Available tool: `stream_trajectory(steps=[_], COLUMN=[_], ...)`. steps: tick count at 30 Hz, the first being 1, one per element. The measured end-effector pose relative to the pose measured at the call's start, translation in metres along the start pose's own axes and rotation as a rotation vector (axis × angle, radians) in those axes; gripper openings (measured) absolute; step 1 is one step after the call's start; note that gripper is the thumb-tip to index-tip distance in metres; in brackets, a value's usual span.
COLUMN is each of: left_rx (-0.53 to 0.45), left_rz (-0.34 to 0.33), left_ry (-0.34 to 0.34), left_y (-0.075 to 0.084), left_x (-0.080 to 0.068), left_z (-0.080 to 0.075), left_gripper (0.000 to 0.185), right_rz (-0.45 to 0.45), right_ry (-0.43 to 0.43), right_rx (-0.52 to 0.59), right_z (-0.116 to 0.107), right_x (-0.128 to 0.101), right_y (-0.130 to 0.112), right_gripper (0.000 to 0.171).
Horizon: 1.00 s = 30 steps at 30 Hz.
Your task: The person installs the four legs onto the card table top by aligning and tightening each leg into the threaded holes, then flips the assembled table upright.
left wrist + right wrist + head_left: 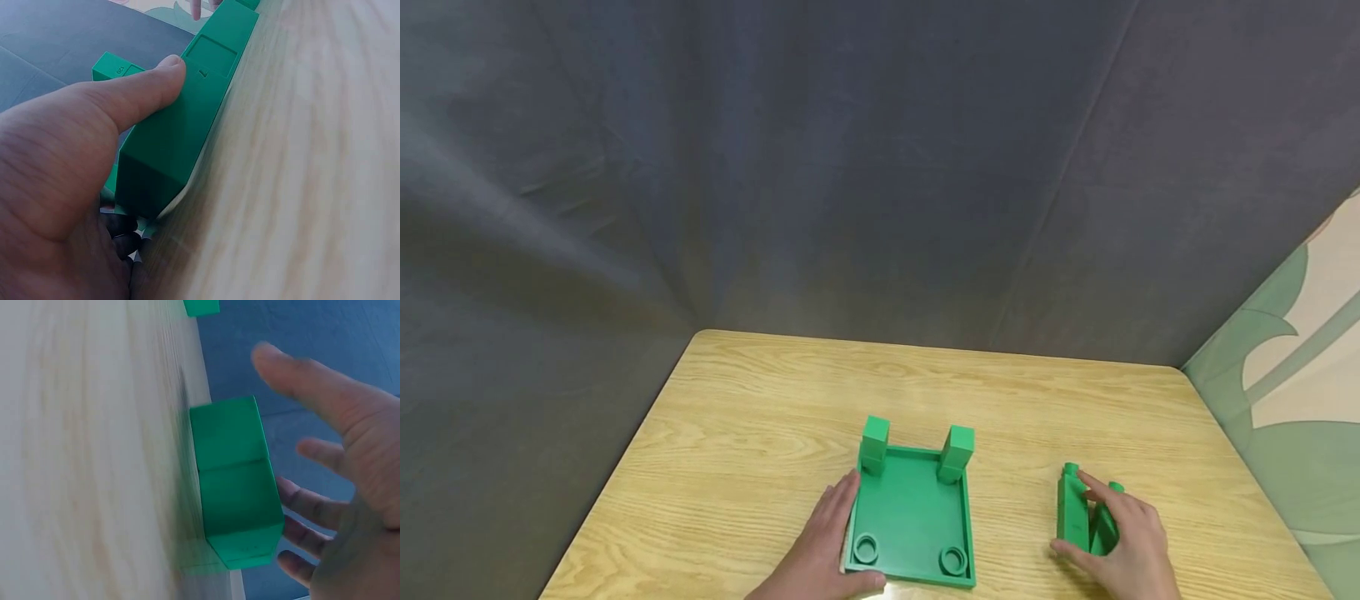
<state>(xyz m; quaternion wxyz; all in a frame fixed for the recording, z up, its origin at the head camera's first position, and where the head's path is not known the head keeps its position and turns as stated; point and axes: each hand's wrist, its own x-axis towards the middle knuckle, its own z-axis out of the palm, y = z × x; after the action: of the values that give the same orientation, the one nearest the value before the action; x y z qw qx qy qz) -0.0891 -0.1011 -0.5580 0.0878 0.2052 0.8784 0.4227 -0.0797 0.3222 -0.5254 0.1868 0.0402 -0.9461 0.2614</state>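
Left hand (823, 546), fingers relaxed, rests against the left edge of green tray (913, 521) w/ two upright posts, near table (752, 433) front edge. Right hand (1123, 542), fingers loosely spread, cups loose green pieces (1078, 521) just right of tray; contact appears light, grip not certain.

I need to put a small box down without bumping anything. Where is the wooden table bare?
Bare wood on the table lies left of the green tray, along the far edge behind its two upright legs, and between tray and loose green pieces. The near edge is crowded: left hand, right hand.
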Motion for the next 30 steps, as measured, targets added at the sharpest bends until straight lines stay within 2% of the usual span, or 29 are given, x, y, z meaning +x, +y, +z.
stream_trajectory(steps=[4, 10, 20, 30], left_rx=[0.006, 0.017, 0.018, 0.039], left_rz=[0.007, 0.016, 0.02, 0.027], left_ry=[0.003, 0.008, 0.013, 0.023], left_y=[0.0003, -0.0013, -0.0036, -0.0012], left_x=[-0.0001, 0.0004, 0.0014, 0.0008], left_z=[-0.0004, -0.0004, 0.0006, 0.0], left_gripper=[0.129, 0.128, 0.129, 0.13], right_rz=[-0.027, -0.021, -0.04, -0.001], right_ry=[-0.012, 0.009, 0.006, -0.018], right_rx=[-0.028, -0.06, -0.048, -0.029], right_z=[0.0022, 0.0037, 0.0062, 0.0092], right_x=[-0.0048, -0.0053, -0.005, -0.004], right_y=[0.0045, 0.0068, 0.0047, -0.0005], right_gripper=[0.113, 0.116, 0.107, 0.098])
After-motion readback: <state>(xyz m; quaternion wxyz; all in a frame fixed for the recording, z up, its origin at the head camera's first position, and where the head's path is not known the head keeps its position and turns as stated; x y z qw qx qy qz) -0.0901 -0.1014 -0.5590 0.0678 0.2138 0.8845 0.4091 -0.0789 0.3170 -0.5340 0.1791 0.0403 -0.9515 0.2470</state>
